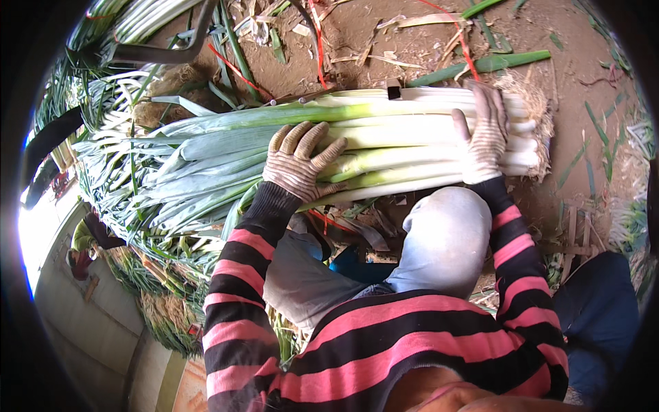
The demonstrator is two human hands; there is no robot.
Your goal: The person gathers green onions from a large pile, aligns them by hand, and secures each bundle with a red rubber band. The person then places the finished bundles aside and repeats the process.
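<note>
A thick bundle of long green onions [406,136] lies crosswise before me, white stalks and root ends to the right, leafy green tops to the left. My left hand [305,165], in a striped knit glove, rests flat on its middle with fingers spread, where green turns to white. Near the roots [538,131], my right hand [484,129], gloved alike, lies across the white stalks. Its thumb is apart and its fingertips reach the far edge. Red plastic string [466,46] runs out from the bundle's far side; another red string [318,46] lies left of it.
A bent dark metal bar [170,51] juts in at upper left. More green onions [154,18] lie beyond it. Loose leaves [484,67] litter the dirt floor [566,98]. A person in green [82,237] is at far left; another person's dark-trousered leg [597,319] is at right.
</note>
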